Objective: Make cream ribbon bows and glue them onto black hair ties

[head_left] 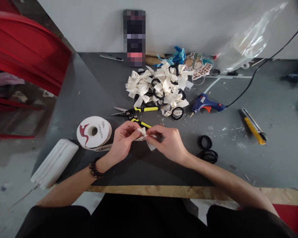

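Both hands meet over the front middle of the grey table (263, 155). My left hand (123, 138) pinches a small folded piece of cream ribbon (142, 132). From the other side my right hand (169, 142) grips the same ribbon piece, and a dark band shows under its fingers. A loose end of ribbon hangs below my right thumb. Just behind the hands lie yellow-handled scissors (136, 112). To the left of my left hand stands a spool of cream ribbon (94, 132).
A pile of finished ribbon bows on black hair ties (161, 87) lies behind the scissors. A blue glue gun (207, 104) with its cord, a yellow utility knife (253, 125) and loose black hair ties (207, 148) lie to the right. A white box (54, 162) overhangs the left corner.
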Motion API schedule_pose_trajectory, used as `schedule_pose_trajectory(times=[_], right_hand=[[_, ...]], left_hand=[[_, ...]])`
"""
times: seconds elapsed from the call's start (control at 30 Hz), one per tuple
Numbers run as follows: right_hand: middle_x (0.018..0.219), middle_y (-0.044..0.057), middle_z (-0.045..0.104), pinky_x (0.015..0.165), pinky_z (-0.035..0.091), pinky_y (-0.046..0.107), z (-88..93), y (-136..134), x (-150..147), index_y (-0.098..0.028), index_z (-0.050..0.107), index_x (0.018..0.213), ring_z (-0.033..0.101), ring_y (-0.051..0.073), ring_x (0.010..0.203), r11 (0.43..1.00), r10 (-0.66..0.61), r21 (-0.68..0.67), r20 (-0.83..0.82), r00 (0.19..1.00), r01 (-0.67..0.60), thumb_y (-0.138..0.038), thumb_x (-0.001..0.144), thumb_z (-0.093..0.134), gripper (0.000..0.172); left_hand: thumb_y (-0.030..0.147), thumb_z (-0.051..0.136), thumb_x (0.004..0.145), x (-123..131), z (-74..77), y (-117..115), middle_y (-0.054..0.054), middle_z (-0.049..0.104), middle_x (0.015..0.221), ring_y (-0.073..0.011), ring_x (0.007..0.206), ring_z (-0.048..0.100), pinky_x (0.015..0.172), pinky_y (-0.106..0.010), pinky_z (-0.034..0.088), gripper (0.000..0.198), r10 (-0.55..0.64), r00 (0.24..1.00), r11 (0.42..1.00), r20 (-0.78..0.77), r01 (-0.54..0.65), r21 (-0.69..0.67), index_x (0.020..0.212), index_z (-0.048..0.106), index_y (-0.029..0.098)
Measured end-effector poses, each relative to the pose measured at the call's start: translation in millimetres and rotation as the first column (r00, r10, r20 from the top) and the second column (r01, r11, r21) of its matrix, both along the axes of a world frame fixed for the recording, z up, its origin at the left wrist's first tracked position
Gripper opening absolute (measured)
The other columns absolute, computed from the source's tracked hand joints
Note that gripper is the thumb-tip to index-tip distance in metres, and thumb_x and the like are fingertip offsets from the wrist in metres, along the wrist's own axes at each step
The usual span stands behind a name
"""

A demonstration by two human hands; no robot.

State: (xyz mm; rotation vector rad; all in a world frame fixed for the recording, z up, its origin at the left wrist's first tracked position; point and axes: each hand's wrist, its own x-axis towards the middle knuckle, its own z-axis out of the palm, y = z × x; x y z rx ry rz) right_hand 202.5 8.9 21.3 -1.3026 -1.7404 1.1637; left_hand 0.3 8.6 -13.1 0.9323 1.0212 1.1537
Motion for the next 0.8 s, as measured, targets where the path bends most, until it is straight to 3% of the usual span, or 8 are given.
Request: schedule_pose_trajectory(times=[0.1,0.17,0.23,0.3,0.37,0.5,0.63,0.8], right_hand=[[0.083,-0.002,0.079,0.068,0.047,0.027,4.5,2,1,-0.024,0.08,0.096,0.063,0.012,0.068,0.999,0.015,-0.03,-0.011,1.0,-0.015,-0.027,0.094,0.077,0.005],[0.081,-0.002,0.078,0.068,0.048,0.027,6.7,1,2,-0.023,0.079,0.093,0.064,0.013,0.068,0.999,0.014,-0.044,-0.009,1.0,-0.014,-0.029,0.095,0.076,0.007],[0.083,-0.002,0.079,0.069,0.049,0.028,7.3,-1,2,-0.024,0.079,0.092,0.067,0.013,0.07,0.999,0.01,-0.046,0.008,1.0,-0.01,-0.033,0.094,0.077,0.009],[0.088,-0.002,0.081,0.073,0.051,0.029,6.7,-3,2,-0.025,0.079,0.095,0.071,0.015,0.075,1.0,0.0,-0.025,0.04,0.999,0.001,-0.038,0.092,0.081,0.014],[0.092,-0.001,0.082,0.077,0.052,0.031,5.1,-5,1,-0.025,0.079,0.097,0.073,0.018,0.082,0.998,-0.041,0.051,0.084,0.996,0.037,-0.038,0.091,0.083,0.014],[0.094,0.001,0.081,0.075,0.051,0.032,-0.7,-5,1,-0.025,0.08,0.092,0.072,0.018,0.084,0.991,-0.098,0.094,0.03,0.995,0.095,-0.03,0.095,0.079,0.005],[0.091,0.001,0.08,0.07,0.048,0.031,-7.7,1,5,-0.024,0.079,0.091,0.069,0.016,0.079,0.997,-0.043,-0.061,-0.071,0.997,0.039,-0.039,0.097,0.077,0.016],[0.083,0.001,0.078,0.072,0.05,0.031,-11.6,8,8,-0.021,0.08,0.092,0.067,0.016,0.075,0.982,0.033,-0.178,-0.171,0.985,-0.064,-0.04,0.097,0.076,0.02]], left_hand=[[0.035,0.086,0.089,0,2.0,1,-0.002,0.075,0.092,-0.011,0.074,0.07,0.068,-0.021,0.06,0.022,0.008,0.998,0.999,-0.066,-0.006,0.039,0.094,0.07,0.02],[0.029,0.084,0.091,-3,4.4,1,-0.004,0.078,0.102,-0.0122,0.079,0.074,0.07,-0.022,0.061,0.018,0.075,0.968,0.983,-0.241,-0.031,0.184,0.101,0.071,0.021],[0.021,0.081,0.091,-6,6.8,1,-0.003,0.08,0.101,-0.013,0.082,0.076,0.073,-0.023,0.062,0.014,0.19,0.87,0.902,-0.456,0.03,0.432,0.103,0.074,0.022],[0.015,0.078,0.091,-8,8.8,0,-0.001,0.08,0.091,-0.0132,0.081,0.077,0.076,-0.023,0.062,0.011,0.325,0.735,0.763,-0.594,0.167,0.624,0.098,0.076,0.022],[0.011,0.077,0.091,-9,10.2,-1,-0.001,0.081,0.089,-0.0136,0.082,0.077,0.078,-0.023,0.063,0.012,0.413,0.651,0.663,-0.637,0.265,0.7,0.095,0.077,0.022],[0.006,0.076,0.091,-7,11.1,-5,-0.001,0.082,0.094,-0.013,0.081,0.078,0.079,-0.022,0.063,0.021,0.485,0.6,0.601,-0.637,0.301,0.741,0.103,0.08,0.023],[0.005,0.076,0.092,-7,11.5,-3,-0.002,0.083,0.097,-0.0124,0.084,0.078,0.082,-0.023,0.063,0.024,0.42,0.671,0.677,-0.611,0.218,0.703,0.104,0.084,0.025],[0.016,0.083,0.091,-9,11.9,5,-0.001,0.083,0.092,-0.0133,0.083,0.077,0.078,-0.025,0.063,0.011,0.099,0.853,0.86,-0.513,0.186,0.475,0.096,0.084,0.025]])
